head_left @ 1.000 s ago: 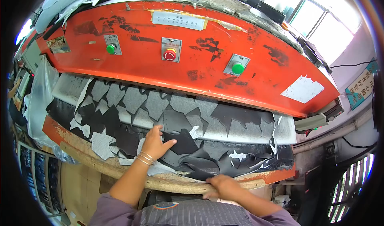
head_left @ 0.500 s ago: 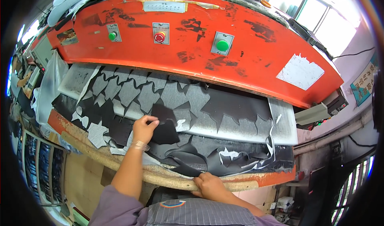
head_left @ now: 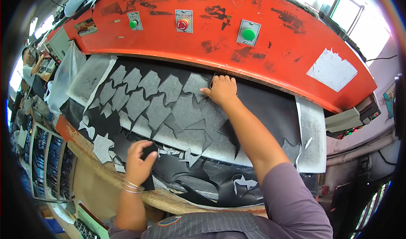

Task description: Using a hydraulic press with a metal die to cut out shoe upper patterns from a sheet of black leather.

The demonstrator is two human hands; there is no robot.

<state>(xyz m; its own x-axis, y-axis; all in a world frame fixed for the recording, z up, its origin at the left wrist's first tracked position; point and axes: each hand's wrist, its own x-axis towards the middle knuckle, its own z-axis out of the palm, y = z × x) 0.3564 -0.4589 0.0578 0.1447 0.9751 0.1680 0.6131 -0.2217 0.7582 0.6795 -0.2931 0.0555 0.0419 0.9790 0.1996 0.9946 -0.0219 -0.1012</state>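
My right hand [head_left: 223, 90] reaches across the black sheet [head_left: 262, 99] to just below the red press beam. Its fingers are curled down, the thumb points left, and what lies under them is hidden; a thin edge shows beside the fingertips. My left hand [head_left: 141, 161] hovers over the near left side of the bed, thumb and fingers apart. Part of a dark piece [head_left: 148, 184] shows beside its wrist. Between the hands lie grey cut-out shapes [head_left: 158, 110] in rows, set in the black material. Loose black scraps [head_left: 186, 175] lie crumpled along the near edge.
The red press beam [head_left: 169, 40] spans the far side, bearing two green buttons and a red knob [head_left: 182, 25]. A worn wooden edge [head_left: 95, 163] borders the near side. A clear plastic bag [head_left: 67, 78] hangs at left; beyond it another person [head_left: 30, 70] works.
My right hand has gone from the near edge to the far side under the beam. My left hand has moved down and left, and the black piece it held is no longer in its fingers.
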